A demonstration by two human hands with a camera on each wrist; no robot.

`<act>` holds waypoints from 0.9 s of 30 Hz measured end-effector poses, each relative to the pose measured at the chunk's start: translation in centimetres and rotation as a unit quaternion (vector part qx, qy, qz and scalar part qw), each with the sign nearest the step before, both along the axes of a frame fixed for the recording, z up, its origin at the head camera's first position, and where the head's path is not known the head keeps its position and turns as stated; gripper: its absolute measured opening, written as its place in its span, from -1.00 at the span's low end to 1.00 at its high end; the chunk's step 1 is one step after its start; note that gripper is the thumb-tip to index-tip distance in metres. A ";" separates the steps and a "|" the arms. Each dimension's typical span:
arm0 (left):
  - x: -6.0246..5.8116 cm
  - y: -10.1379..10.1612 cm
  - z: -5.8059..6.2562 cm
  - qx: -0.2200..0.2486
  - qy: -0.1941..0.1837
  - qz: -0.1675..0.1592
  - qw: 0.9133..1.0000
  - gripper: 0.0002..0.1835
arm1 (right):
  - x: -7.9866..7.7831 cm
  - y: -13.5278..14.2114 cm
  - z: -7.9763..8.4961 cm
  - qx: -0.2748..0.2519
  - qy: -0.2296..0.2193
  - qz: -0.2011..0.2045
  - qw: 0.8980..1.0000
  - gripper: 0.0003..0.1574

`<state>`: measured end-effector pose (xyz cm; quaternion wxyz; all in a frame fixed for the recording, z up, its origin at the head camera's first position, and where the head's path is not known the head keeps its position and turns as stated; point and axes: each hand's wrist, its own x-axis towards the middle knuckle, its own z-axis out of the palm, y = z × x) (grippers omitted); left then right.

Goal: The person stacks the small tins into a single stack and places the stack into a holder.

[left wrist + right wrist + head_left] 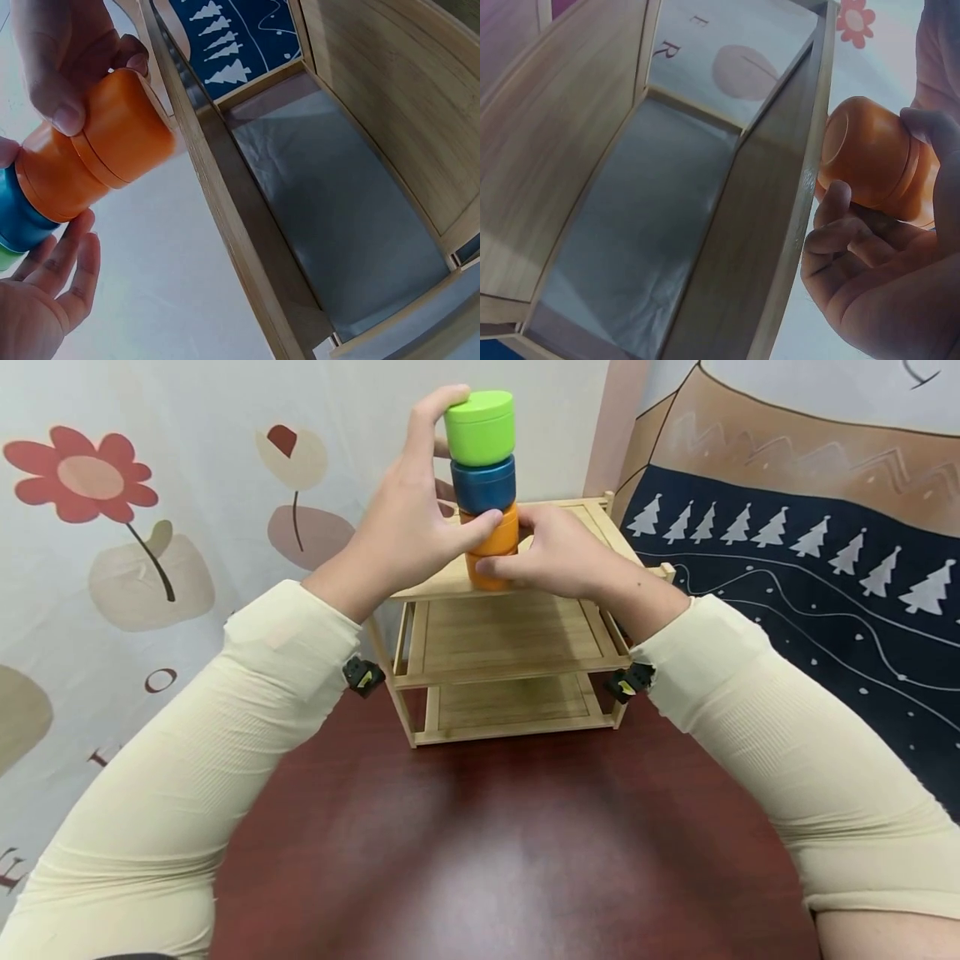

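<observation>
A column of small round jars is upright over the front of the rack's top shelf: a lime-green jar (482, 431), a dark blue jar (484, 485), and an orange section (491, 531) with a seam across it. My left hand (397, 518) grips the column from the left, one finger on the green top and the thumb on the orange. From the right, my right hand (562, 543) holds the lower orange part (866, 150) between thumb and fingers. I cannot tell whether the bottom touches the shelf.
The light wooden three-tier rack (517, 672) stands on a glossy dark red table (510, 843). Behind hang a pale flower-print cloth (217, 468) and, on the right, a dark cloth with white trees (810, 568). A small black device sits on each sleeve cuff.
</observation>
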<state>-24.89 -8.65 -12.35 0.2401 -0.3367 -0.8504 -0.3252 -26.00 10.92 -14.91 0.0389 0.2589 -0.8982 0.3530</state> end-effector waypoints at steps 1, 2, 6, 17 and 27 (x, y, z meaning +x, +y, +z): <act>-0.1 0.1 0.0 0.000 -0.003 0.001 1.000 -0.04 | -0.1 0.1 0.0 -0.002 -0.003 -0.002 1.000 -0.30; -0.3 0.3 0.1 0.000 -0.006 0.003 1.000 -0.04 | -0.2 0.1 0.0 -0.001 -0.006 -0.004 1.000 -0.30; -0.8 0.9 0.0 -0.001 -0.015 0.002 1.000 -0.03 | -0.6 0.5 -0.2 0.001 -0.014 -0.015 1.000 -0.27; -1.9 1.6 -0.3 -0.013 -0.021 0.010 1.000 -0.02 | -1.9 0.8 -0.7 0.009 -0.020 -0.015 1.000 -0.27; -3.1 1.4 0.0 -0.014 -0.045 0.020 0.999 -0.01 | -2.5 0.7 -0.4 0.003 -0.073 -0.019 0.997 -0.24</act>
